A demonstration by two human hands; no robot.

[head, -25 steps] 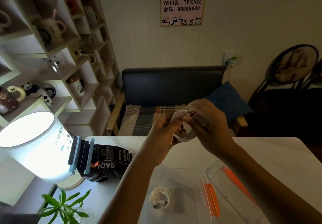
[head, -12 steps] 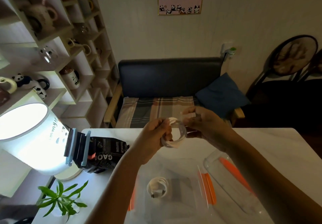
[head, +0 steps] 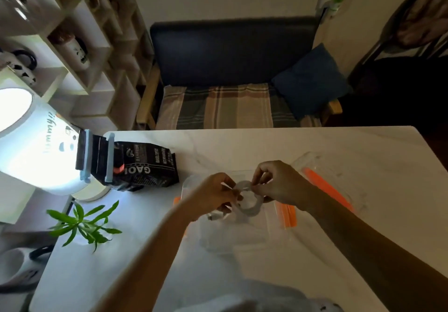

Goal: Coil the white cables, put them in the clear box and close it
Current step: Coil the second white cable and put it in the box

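A coiled white cable (head: 249, 202) hangs between my two hands just above the open clear box (head: 242, 236) with orange clips on the white table. My left hand (head: 215, 195) pinches the coil's left side. My right hand (head: 278, 185) grips its upper right edge with fingertips. Under my left hand, a second white cable (head: 215, 216) shows partly inside the box; most of it is hidden. The clear lid (head: 339, 190) with an orange strip lies to the right of the box.
A black coffee bag (head: 143, 168) with blue clips lies at the left of the table (head: 266, 146), beside a lit white lamp (head: 31, 146). A green plant (head: 82, 224) stands at the left edge. A bench with a blue cushion (head: 310, 81) sits behind the table.
Both hands have come down with the coiled cable from above the table's far edge to just over the open box. The view has tilted downward.
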